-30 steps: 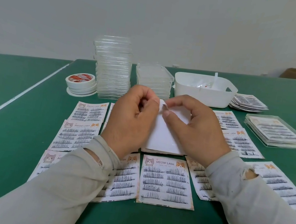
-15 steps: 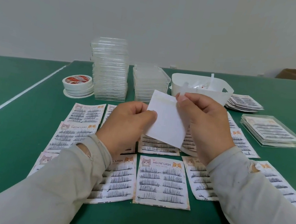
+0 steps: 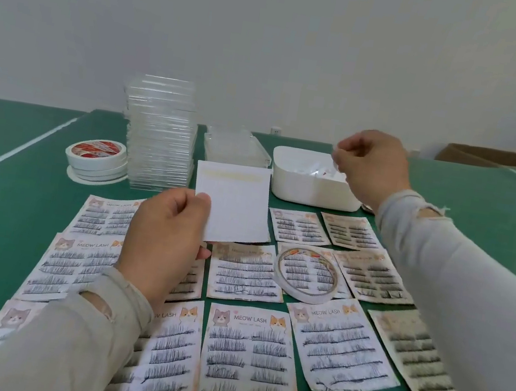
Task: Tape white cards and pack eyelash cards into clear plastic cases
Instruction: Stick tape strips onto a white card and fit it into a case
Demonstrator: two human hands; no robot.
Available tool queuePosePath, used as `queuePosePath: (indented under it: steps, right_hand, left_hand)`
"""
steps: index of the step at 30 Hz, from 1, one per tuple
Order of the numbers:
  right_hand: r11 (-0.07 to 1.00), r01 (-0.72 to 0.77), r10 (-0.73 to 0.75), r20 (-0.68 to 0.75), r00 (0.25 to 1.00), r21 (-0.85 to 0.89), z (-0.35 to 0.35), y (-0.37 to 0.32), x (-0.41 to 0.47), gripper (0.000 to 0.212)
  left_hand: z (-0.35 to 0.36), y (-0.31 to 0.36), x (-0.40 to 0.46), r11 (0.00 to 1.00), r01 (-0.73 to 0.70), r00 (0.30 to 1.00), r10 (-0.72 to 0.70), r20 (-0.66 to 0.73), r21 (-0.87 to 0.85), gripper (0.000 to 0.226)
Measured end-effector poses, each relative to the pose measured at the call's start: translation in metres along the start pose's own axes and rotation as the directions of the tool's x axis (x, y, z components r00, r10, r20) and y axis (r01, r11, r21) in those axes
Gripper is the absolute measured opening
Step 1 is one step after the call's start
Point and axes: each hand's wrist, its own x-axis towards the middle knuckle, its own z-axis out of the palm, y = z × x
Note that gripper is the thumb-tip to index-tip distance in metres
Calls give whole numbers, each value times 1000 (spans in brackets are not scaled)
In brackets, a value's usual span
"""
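My left hand [image 3: 162, 244] pinches the lower left corner of a white card [image 3: 233, 205], held upright above the table, with a pale strip of tape along its top edge. My right hand [image 3: 371, 165] hovers over the white bin [image 3: 304, 189], its fingertips pinching a small strip of white tape backing. Several eyelash cards [image 3: 250, 358] lie spread over the green table in front of me. A thin roll of double-sided tape [image 3: 306, 278] rests on one of the cards. Tall and short stacks of clear plastic cases [image 3: 161, 140] stand at the back.
A stack of wider tape rolls [image 3: 96, 158] sits at the back left beside the cases. The white bin holds scraps of paper. A brown cardboard box [image 3: 496, 159] is at the far right. A white line [image 3: 12, 148] crosses the green table on the left.
My right hand has peeled the backing strip off the card and moved up and right over the white bin. My left hand alone now holds the card, exposing the tape roll below.
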Motion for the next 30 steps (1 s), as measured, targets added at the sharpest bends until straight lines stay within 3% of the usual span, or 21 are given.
queuePosePath:
  steps: [5, 11, 15, 17, 19, 21, 23, 26, 30]
  right_hand:
    - [868, 74, 3, 153, 988, -492, 7, 22, 48, 18]
    - [838, -24, 104, 116, 988, -545, -10, 28, 54, 39]
    - [934, -25, 63, 97, 993, -357, -20, 14, 32, 23]
    - [993, -90, 96, 76, 992, -80, -17, -1, 4, 20]
    - [955, -226, 196, 163, 967, 192, -7, -20, -31, 26]
    - [911, -339, 256, 325, 911, 235, 9, -32, -67, 36]
    - [905, -357, 246, 401, 882, 230, 23, -36, -97, 40]
    - [884, -322, 200, 349, 916, 338, 30, -33, -118, 31]
    - [876, -250, 108, 337, 935, 412, 27, -22, -122, 34]
  left_hand:
    - [-1, -4, 3, 1000, -11, 1000, 11, 21, -6, 31]
    - [-1, -2, 0, 999, -3, 999, 1, 54, 36, 33]
    - [-1, 2, -2, 1000, -10, 999, 10, 31, 3, 31]
    - [0, 8, -4, 998, 4, 1000, -4, 13, -59, 31]
    - [0, 14, -6, 993, 28, 999, -25, 21, -119, 37]
    - [0, 18, -9, 987, 39, 999, -33, 37, -157, 39]
    - [-1, 21, -11, 986, 29, 999, -21, 47, -166, 36]
    - [-2, 20, -12, 988, 7, 998, 3, 63, -151, 31]
    - [-1, 17, -11, 995, -43, 991, 53, 120, -87, 31]
